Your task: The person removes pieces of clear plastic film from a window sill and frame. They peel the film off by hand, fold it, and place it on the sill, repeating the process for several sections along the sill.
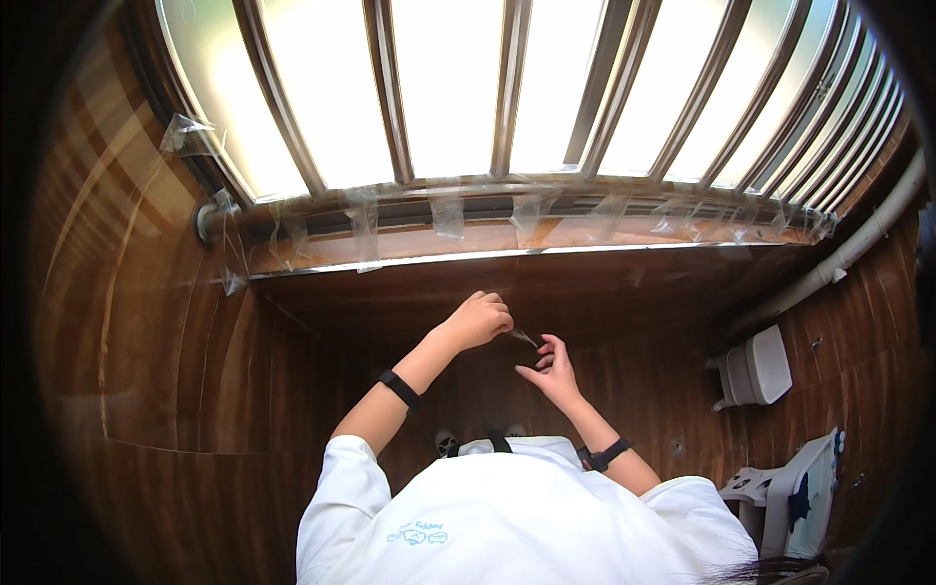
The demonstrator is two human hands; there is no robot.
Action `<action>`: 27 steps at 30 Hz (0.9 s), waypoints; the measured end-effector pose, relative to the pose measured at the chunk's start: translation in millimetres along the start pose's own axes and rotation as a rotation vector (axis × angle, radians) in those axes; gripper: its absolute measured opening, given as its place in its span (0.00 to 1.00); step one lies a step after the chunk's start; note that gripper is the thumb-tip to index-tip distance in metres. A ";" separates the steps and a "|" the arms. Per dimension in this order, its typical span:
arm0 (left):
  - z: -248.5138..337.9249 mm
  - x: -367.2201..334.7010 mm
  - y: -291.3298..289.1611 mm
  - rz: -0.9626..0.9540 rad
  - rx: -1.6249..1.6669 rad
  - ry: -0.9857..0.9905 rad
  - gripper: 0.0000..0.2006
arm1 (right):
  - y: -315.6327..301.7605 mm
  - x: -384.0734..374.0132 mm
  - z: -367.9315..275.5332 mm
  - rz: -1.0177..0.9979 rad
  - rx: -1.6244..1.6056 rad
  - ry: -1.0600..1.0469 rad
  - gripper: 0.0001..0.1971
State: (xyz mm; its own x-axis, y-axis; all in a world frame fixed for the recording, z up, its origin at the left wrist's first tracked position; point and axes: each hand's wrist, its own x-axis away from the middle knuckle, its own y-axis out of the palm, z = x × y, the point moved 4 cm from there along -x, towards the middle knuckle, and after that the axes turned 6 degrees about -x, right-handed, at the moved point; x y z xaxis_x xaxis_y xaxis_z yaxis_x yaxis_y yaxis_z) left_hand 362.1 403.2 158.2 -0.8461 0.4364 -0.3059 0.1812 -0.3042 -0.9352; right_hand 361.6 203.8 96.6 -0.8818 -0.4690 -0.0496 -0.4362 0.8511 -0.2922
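In front of my body, my left hand (481, 318) is closed in a pinch on a small clear strip (525, 338), which looks like a piece of transparent tape. The strip sticks out from the fingertips toward the right. Close to its free end is my right hand (554, 372), thumb and fingers apart; whether a fingertip touches the strip I cannot tell. Beyond both hands, several pieces of clear tape (448, 214) hang along the window ledge (409, 242).
Brown bars (508, 88) stand before the bright window. A white pipe (868, 234) runs along the right wall. At the right are a small white stool (757, 369) and a whitish plastic folding piece (795, 487). A loose tape piece (190, 136) clings to the left frame.
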 end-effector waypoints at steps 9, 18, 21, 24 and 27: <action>-7.4 -9.0 0.6 -0.042 0.037 -0.033 0.03 | 29.0 -42.5 9.9 0.076 -0.305 -0.068 0.13; 0.1 -12.7 3.3 0.061 -0.074 -0.024 0.01 | 23.8 -41.2 -19.5 0.341 -0.060 -0.268 0.05; 4.1 -14.5 8.5 0.056 -0.110 0.027 0.01 | 19.2 -37.7 -13.1 0.352 -0.056 -0.256 0.05; 6.0 -15.0 13.7 0.034 -0.139 0.059 0.01 | 17.7 -37.3 -3.7 0.344 -0.082 -0.204 0.06; 5.3 -17.0 16.8 0.014 -0.160 0.082 0.02 | 16.8 -38.8 5.0 0.326 -0.089 -0.136 0.07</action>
State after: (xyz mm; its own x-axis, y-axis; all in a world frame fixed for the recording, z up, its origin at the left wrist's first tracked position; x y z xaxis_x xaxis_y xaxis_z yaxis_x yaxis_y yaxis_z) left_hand 376.9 386.2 148.6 -0.8006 0.5027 -0.3262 0.2754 -0.1747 -0.9453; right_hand 389.4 235.1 88.8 -0.9478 -0.1919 -0.2545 -0.1556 0.9754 -0.1559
